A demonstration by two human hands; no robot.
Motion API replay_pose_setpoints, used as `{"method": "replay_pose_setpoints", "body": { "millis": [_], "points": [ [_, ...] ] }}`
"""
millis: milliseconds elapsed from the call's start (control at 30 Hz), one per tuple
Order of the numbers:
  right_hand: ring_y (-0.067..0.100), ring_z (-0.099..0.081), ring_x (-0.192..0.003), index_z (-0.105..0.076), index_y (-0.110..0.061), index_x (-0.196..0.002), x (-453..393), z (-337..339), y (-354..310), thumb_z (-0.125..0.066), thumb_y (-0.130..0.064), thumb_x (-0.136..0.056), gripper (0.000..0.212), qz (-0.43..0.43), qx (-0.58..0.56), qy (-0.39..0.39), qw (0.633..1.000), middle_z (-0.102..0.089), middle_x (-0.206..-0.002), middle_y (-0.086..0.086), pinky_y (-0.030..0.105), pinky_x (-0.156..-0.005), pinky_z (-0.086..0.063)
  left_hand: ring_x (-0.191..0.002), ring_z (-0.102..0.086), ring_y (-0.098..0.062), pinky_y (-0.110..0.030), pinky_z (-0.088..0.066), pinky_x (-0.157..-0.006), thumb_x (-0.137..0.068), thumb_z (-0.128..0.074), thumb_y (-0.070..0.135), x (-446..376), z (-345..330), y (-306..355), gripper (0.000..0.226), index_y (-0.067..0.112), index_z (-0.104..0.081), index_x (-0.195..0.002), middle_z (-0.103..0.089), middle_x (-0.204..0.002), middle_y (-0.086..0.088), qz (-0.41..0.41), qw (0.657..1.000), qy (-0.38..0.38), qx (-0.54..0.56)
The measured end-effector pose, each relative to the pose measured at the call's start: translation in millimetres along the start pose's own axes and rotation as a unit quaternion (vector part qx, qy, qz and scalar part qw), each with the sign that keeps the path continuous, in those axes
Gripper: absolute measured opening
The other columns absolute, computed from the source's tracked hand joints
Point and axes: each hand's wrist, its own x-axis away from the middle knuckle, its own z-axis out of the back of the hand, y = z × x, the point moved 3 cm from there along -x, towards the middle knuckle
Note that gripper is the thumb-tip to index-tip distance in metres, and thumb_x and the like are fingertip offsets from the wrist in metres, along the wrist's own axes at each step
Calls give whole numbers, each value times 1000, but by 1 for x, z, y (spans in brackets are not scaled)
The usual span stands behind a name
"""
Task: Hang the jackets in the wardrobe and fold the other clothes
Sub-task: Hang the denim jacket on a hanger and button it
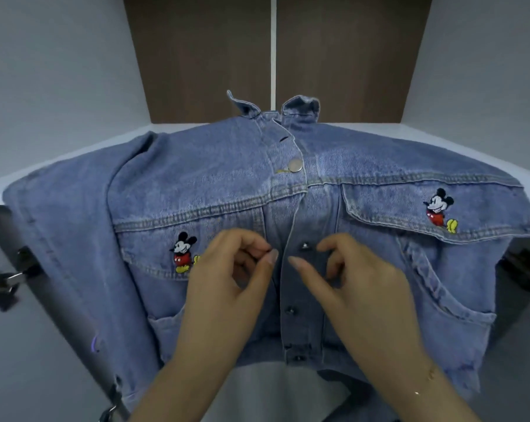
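A blue denim jacket with cartoon mouse patches on both chest pockets lies front-up over the edge of a white wardrobe shelf, collar pointing into the wardrobe. Its top metal button is fastened; lower down the front is parted. My left hand pinches the left front edge at chest height. My right hand grips the right front strip, thumb lying on it just below a small metal stud. The two hands are a few centimetres apart. The jacket's sleeves hang off both sides.
The wardrobe has a brown back panel and pale side walls. Metal door hinges sit at the left and right. A grey cloth shows under the jacket's hem between my forearms.
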Motion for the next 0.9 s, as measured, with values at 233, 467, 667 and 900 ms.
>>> {"method": "replay_pose_setpoints", "body": {
  "millis": [233,467,667,900],
  "points": [
    [21,-54,-49,-59,-12,-78,-9,-14,2,-62,-29,-95,24,31,-16,-19,999,-54,-57,-4,41,-45,-45,-81,-59,-8,-10,-44,-71,-87,-69,14,10,-1,-4,15,24,-59,-86,-61,-88,6,12,999,23,-20],
    [22,-47,-42,-52,-13,-66,-8,22,29,-70,-19,-86,27,44,33,-6,998,-47,-48,-4,32,-40,-38,-91,-49,-5,-16,-42,-81,-85,-74,19,7,-27,6,27,22,-51,-100,-44,-101,6,-46,995,55,-67],
    [26,-50,-45,-52,-11,-67,-8,28,39,-69,-17,-86,26,38,44,-9,998,-50,-50,0,38,-42,-43,-103,-44,-21,-38,-44,-90,-69,-84,35,0,-64,10,62,13,-44,-110,-34,-111,0,-24,984,107,-140],
    [21,-46,-44,-51,-12,-69,-7,25,46,-68,-20,-89,28,65,19,-11,998,-48,-50,-2,37,-42,-40,-90,-47,-26,-42,-43,-79,-74,-71,20,4,-61,-1,32,10,-48,-94,-43,-98,-5,-26,980,122,-155]
  ]
}}
